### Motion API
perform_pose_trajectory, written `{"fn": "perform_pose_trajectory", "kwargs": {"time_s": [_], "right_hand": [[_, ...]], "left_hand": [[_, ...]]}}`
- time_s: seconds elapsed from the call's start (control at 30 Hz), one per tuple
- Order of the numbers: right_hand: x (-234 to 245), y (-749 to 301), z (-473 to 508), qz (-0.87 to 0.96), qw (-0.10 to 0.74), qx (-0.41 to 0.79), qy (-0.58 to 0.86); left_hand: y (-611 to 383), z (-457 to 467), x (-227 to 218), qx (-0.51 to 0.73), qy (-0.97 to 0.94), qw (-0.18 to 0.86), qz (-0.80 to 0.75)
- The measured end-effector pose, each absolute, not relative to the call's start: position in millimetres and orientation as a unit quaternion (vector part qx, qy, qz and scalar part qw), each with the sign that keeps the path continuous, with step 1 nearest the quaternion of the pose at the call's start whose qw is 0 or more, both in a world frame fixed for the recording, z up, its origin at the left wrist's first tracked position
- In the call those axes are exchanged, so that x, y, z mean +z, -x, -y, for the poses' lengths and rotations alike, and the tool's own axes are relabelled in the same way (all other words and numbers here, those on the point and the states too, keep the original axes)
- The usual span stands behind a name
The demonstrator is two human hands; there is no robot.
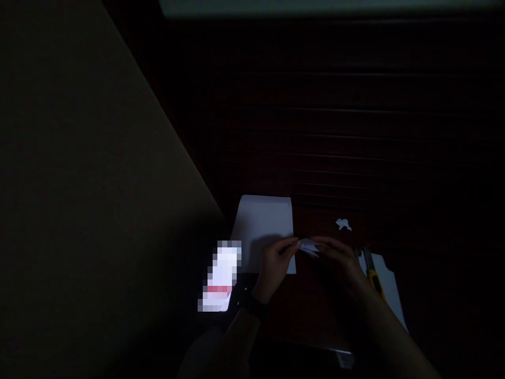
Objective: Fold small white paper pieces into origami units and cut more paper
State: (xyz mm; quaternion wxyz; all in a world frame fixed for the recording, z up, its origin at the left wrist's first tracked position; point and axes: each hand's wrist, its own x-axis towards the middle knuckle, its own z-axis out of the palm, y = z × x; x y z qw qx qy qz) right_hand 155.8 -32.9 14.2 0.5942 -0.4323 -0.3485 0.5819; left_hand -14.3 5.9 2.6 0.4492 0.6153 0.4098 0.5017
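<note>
Left hand (276, 263): pinching the folded paper (308, 246)
Right hand (339, 260): gripping the same paper
White sheet (264, 218): under the left hand
Knife (373, 273): beside the right hand

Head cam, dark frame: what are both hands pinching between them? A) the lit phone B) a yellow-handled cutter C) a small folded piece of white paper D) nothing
C: the left hand and right hand meet on a small folded white paper piece; the yellow-handled cutter lies untouched beside the right hand.

A small white folded paper piece (309, 245) sits pinched between both hands.
</note>
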Motion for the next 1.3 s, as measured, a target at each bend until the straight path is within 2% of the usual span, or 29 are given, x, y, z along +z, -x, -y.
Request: {"fn": "perform_pose_trajectory", "kwargs": {"time_s": [0.2, 0.43, 0.57, 0.9, 1.07, 1.3], "right_hand": [[16, -155, 35, 0.370, 0.576, 0.591, 0.427], [12, -158, 33, 0.443, 0.548, 0.530, 0.471], [11, -156, 32, 0.525, 0.509, 0.474, 0.489], [16, -154, 34, 0.648, 0.453, 0.392, 0.470], [16, -156, 34, 0.661, 0.426, 0.401, 0.470], [13, -159, 32, 0.597, 0.435, 0.447, 0.504]], "left_hand": [[15, -6, 7, 0.499, -0.613, 0.459, -0.405], [17, -2, 13, 0.447, -0.570, 0.591, -0.354], [16, 0, 11, 0.426, -0.547, 0.625, -0.358], [18, -7, 2, 0.436, -0.566, 0.582, -0.389], [18, -8, -1, 0.410, -0.605, 0.555, -0.398], [19, -6, 0, 0.408, -0.598, 0.587, -0.364]]}}
